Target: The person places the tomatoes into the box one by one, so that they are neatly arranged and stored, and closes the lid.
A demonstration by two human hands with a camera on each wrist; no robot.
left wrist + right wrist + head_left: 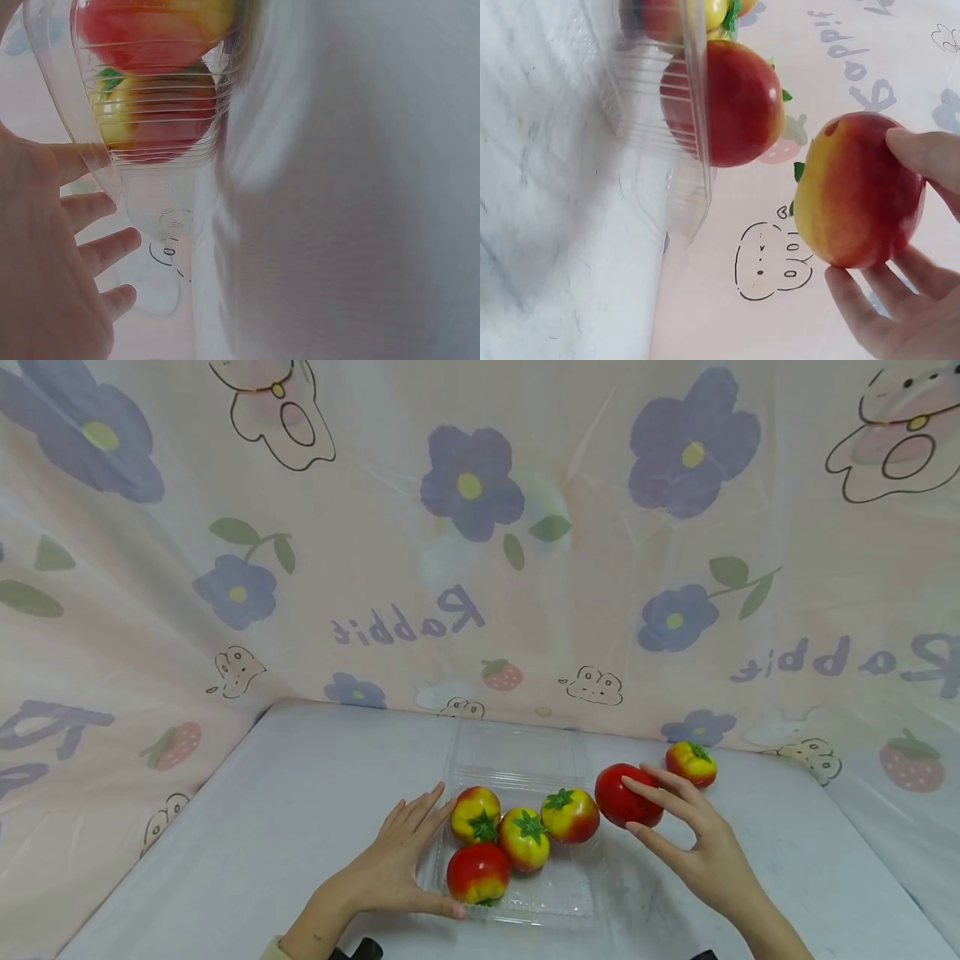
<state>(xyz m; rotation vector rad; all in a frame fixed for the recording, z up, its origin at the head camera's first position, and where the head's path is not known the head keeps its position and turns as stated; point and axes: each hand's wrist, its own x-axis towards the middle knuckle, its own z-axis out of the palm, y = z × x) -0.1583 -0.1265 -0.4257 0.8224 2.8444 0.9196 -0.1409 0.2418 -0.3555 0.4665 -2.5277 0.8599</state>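
A clear plastic box (555,893) holds several red and yellow fruits, among them a red one (478,872) at its near left. My left hand (397,868), fingers spread and straight, touches the left side of the box; the left wrist view shows that hand (52,247) at the box's rim (64,90). Just right of the box, my right hand (701,843) holds a red fruit (626,795) between thumb and fingers. In the right wrist view this fruit (859,191) is raised beside the box wall, pinched by the right hand (915,300).
Another red and yellow fruit (692,764) lies on the white table (300,793) at the back right, behind my right hand. The box's clear lid (521,752) stands open at the back. A patterned curtain (555,585) hangs behind the table.
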